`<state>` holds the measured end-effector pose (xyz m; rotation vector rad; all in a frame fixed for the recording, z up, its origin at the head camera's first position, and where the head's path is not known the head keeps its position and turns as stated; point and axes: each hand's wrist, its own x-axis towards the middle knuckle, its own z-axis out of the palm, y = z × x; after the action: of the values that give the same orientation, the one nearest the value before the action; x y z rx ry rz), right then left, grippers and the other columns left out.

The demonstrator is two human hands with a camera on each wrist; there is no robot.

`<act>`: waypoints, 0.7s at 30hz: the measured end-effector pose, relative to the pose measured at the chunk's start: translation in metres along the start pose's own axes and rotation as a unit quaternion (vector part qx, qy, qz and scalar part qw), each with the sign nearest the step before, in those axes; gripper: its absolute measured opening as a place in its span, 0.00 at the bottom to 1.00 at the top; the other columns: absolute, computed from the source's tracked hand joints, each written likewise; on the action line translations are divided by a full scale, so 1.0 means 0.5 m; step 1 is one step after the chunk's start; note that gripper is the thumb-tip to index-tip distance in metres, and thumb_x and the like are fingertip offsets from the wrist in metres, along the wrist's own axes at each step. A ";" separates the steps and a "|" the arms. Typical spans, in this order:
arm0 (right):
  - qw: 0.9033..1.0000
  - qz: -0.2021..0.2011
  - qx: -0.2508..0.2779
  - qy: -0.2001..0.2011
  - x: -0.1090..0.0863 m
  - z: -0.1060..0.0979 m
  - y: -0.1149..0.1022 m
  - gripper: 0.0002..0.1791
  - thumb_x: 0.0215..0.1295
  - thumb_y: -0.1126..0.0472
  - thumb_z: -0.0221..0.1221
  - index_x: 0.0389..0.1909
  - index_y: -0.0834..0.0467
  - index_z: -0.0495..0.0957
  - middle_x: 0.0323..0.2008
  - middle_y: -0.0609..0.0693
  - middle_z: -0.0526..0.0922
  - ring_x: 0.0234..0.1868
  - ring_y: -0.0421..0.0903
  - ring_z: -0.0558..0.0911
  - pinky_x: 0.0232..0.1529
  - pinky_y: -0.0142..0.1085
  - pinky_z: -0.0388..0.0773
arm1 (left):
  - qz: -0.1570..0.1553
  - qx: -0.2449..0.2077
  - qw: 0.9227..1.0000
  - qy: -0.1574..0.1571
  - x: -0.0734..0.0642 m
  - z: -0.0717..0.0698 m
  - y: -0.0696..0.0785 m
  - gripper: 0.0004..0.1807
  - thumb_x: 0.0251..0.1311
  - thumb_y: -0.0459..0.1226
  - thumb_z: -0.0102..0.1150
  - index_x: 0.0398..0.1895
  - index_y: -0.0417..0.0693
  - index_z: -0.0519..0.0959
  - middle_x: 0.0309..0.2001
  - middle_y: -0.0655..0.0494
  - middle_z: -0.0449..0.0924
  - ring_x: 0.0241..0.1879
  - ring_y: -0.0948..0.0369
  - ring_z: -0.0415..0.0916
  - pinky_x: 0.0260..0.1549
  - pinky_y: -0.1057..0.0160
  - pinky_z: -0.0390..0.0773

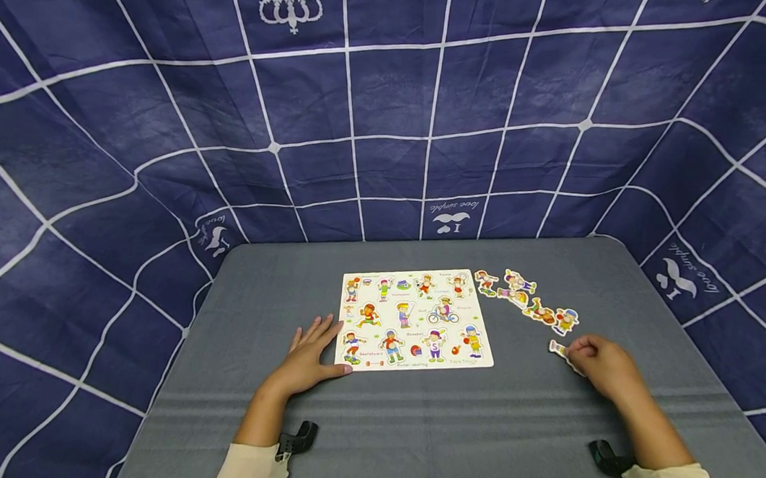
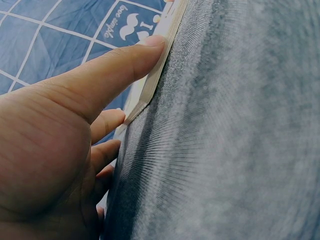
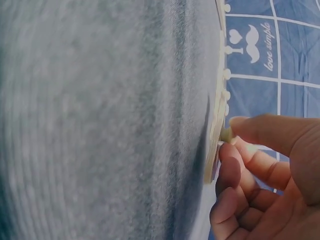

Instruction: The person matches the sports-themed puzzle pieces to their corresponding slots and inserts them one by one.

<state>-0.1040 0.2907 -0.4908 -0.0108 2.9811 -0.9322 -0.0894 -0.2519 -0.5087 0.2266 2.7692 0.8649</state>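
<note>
A white wooden puzzle board [image 1: 378,336] printed with children playing sports lies on the grey table. At its front left corner rests my left hand [image 1: 308,354], fingers spread and straight, the thumb on the board's front edge. In the left wrist view that thumb [image 2: 125,62] lies along the board's layered edge [image 2: 155,82]. Right of the board, my right hand [image 1: 604,362] pinches a puzzle piece [image 1: 557,348] over the table. The right wrist view shows thumb and fingers on the small peg [image 3: 226,135] of this piece, its picture mostly hidden.
Several loose figure pieces, among them a red-capped one [image 1: 485,282] and a blue-capped one [image 1: 566,320], lie in a cluster right of the board. Blue curtains with white grid lines [image 1: 387,167] hang behind and beside the grey table [image 1: 451,430].
</note>
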 end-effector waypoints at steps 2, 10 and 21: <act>1.000 -0.008 0.003 0.008 0.000 0.000 -0.003 0.09 0.66 0.58 0.63 0.36 0.60 0.82 0.27 0.48 0.84 0.24 0.32 0.71 0.26 0.32 0.66 | 0.000 0.000 1.000 0.000 0.000 0.000 0.000 0.55 0.53 0.60 0.72 0.81 0.57 0.55 0.83 0.52 0.45 0.83 0.47 0.36 0.78 0.37 0.30; 0.997 -0.047 0.024 0.057 0.001 0.012 -0.025 0.04 0.63 0.63 0.64 0.35 0.60 0.82 0.29 0.50 0.85 0.24 0.24 0.70 0.26 0.29 0.68 | -0.001 0.002 1.000 0.000 -0.001 -0.002 -0.002 0.55 0.53 0.60 0.72 0.81 0.57 0.55 0.83 0.53 0.45 0.83 0.48 0.36 0.78 0.37 0.30; 0.991 -0.088 0.050 0.087 0.014 0.031 -0.049 0.04 0.60 0.67 0.67 0.36 0.61 0.84 0.28 0.50 0.83 0.25 0.25 0.68 0.25 0.27 0.67 | 0.002 -0.001 1.000 0.002 -0.002 -0.002 0.001 0.55 0.53 0.60 0.72 0.81 0.57 0.56 0.83 0.52 0.45 0.83 0.47 0.36 0.77 0.36 0.30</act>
<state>-0.1106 0.2618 -0.4896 -0.2054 3.1294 -1.1577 -0.0887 -0.2523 -0.5074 0.2313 2.7726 0.8696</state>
